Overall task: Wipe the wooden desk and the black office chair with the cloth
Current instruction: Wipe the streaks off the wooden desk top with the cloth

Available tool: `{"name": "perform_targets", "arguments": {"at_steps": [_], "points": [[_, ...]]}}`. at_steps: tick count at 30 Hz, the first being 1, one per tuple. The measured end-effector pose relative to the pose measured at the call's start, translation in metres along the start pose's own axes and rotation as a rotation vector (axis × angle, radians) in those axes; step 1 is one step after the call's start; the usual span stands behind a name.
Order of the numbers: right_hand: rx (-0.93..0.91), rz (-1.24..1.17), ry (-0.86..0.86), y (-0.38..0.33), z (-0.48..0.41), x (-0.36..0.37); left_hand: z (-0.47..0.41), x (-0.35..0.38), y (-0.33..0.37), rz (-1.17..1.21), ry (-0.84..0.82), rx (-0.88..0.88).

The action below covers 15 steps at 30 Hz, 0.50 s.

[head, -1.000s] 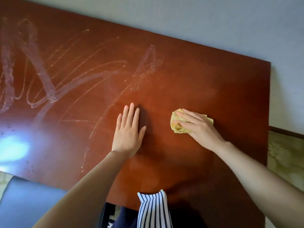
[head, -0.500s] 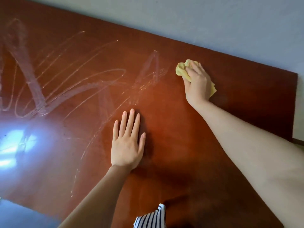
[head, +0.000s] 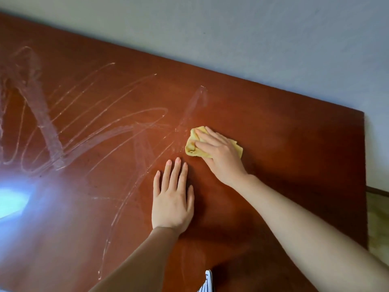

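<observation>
Half a second back the right hand (head: 221,157) and its cloth were up near the desk's far edge by the wall; now they sit nearer, toward the middle of the top, just beyond the left hand's fingertips. Right hand lies palm-down over the crumpled yellow cloth (head: 192,145), fingers spread and curled onto it, pinning it to the wood. Cloth bunches out past the fingertips on the left and shows again as a flap behind the knuckles on the right. Whether the thumb is tucked under the cloth cannot be made out.

Left hand (head: 171,202) is flat on the surface, fingers straight and close together, thumb out to the right, holding nothing. It rests close to the cloth without touching it.

Both forearms come in from the bottom edge, bare.

Glossy reddish-brown wooden desk (head: 294,144) fills most of the view, its far edge against a pale grey-white wall (head: 252,39). Whitish looping smear marks (head: 94,127) cover the left half, reaching up to the cloth's left edge; the right half looks plain. A bright bluish-white glare patch (head: 10,201) sits at the left edge. A scrap of blue-and-white striped fabric (head: 207,281) shows at the bottom edge.
</observation>
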State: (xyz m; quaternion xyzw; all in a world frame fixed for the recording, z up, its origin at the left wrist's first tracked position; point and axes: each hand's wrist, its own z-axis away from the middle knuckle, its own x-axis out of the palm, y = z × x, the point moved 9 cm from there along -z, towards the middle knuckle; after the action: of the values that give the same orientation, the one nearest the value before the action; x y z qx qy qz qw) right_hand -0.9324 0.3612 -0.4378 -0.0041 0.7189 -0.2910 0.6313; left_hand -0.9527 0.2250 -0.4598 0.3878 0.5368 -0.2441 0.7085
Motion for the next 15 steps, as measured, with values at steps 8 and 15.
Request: {"name": "perform_targets", "arguments": {"at_steps": [8, 15], "points": [[-0.076, 0.086, -0.090, 0.003, 0.087, -0.011, -0.001, 0.002, -0.003, -0.021, -0.025, 0.021], [0.194, 0.065, 0.059, 0.072, 0.089, -0.048, 0.000, 0.002, 0.001, -0.039, -0.012, 0.034]]}}
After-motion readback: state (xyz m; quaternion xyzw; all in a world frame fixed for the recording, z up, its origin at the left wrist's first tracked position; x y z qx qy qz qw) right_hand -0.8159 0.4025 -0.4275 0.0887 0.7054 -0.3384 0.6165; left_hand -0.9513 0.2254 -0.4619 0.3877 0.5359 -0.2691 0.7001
